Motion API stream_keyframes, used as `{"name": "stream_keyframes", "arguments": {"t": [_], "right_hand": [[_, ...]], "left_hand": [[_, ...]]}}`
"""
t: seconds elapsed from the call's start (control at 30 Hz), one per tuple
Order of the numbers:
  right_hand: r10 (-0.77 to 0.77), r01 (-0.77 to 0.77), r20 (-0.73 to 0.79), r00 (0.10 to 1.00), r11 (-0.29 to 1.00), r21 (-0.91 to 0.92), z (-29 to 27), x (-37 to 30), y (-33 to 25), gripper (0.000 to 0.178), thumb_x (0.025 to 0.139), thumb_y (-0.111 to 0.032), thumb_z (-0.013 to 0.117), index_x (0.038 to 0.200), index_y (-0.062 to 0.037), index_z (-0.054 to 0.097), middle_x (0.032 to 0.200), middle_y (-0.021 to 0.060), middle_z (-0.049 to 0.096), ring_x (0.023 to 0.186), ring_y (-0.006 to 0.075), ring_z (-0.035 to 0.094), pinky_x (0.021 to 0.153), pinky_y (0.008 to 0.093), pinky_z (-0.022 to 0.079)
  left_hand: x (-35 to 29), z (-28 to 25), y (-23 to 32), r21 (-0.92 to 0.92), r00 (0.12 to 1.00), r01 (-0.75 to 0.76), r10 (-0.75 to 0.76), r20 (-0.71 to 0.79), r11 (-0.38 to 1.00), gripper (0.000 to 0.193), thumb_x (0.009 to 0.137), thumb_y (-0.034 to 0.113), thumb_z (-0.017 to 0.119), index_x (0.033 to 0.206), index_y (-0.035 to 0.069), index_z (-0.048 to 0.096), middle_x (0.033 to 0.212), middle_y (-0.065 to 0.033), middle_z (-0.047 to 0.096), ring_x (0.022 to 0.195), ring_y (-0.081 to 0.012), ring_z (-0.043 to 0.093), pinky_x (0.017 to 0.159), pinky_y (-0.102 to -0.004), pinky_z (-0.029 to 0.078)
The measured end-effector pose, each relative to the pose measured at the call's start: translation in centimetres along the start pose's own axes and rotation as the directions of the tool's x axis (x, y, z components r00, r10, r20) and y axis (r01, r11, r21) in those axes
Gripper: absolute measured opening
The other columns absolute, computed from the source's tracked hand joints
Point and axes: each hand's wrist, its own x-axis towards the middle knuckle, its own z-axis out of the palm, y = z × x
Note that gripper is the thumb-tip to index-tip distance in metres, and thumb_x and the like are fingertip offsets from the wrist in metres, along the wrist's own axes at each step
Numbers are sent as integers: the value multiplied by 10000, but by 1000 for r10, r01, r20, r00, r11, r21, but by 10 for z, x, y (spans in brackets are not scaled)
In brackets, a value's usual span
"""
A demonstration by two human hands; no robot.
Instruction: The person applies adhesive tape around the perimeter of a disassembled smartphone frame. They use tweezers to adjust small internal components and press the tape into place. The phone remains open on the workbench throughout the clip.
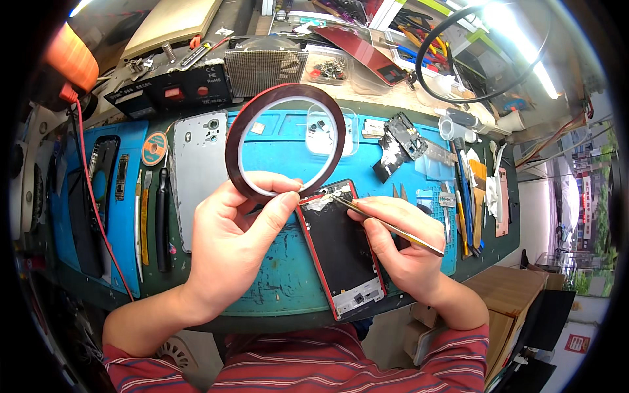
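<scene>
Left hand (229, 245) on ring-shaped tape (288, 93)

Your worktop (490, 259) is brightly lit, with the tube light (522, 47) at upper right burning out to white glare. Your hands (234, 243) look fairly sharp, but fisheye distortion bends straight edges toward the rim, where black corners close in.

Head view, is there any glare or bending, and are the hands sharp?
In the head view, the tube light at upper right is blown out to white; in the head view, the bench bows along its front edge, and the corners go black; in the head view, the left hand and right hand look reasonably sharp.
</scene>
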Motion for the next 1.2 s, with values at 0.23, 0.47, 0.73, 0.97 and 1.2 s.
{"name": "stream_keyframes", "arguments": {"t": [0.23, 0.47, 0.73, 0.97, 1.2], "right_hand": [[40, -40, -8, 999, 997, 71, 0, 2, 2, 237, 950, 68, 679, 1173, 47, 759, 1061, 177, 788, 945, 239, 779, 832, 322, 614], [115, -114, 4, 993, 984, 136, -1, 1, 6, 224, 966, 41, 678, 1175, 44, 760, 1057, 166, 793, 935, 227, 787, 816, 311, 614], [247, -271, 118, 962, 924, 270, -6, -1, 6, 226, 1062, 9, 613, 1254, 64, 720, 1228, 184, 738, 1102, 254, 762, 941, 316, 616], [225, -242, 94, 970, 933, 266, -6, -4, 4, 229, 1059, 8, 614, 1255, 73, 714, 1225, 188, 732, 1109, 251, 760, 929, 308, 616], [263, -251, 2, 965, 919, 305, 1, -1, 3, 243, 999, 37, 669, 1230, 55, 742, 1151, 181, 770, 1021, 233, 786, 870, 298, 627]], "left_hand": [[1, -1, 0, -8, 1000, -4, 4, 10, 1000, 148, 1026, 9, 699, 1167, -34, 714, 1154, -86, 747, 1067, -120, 694, 945, -277, 560], [0, 3, -1, -20, 1000, -4, 4, 11, 1000, 143, 1024, 8, 702, 1161, -33, 716, 1156, -85, 747, 1064, -119, 693, 946, -276, 561], [-1, 2, -2, -8, 1000, 4, -4, 15, 1000, 141, 1027, 16, 702, 1161, -29, 715, 1160, -93, 750, 1068, -120, 693, 957, -279, 561], [-1, 1, -2, -6, 1000, -3, 3, 19, 1000, 136, 1028, 17, 701, 1156, -28, 715, 1158, -95, 751, 1070, -121, 693, 961, -280, 561], [0, 1, -1, -8, 1000, -11, 11, 27, 1000, 135, 1026, 12, 702, 1153, -30, 721, 1154, -95, 752, 1066, -119, 694, 950, -279, 564]]}}
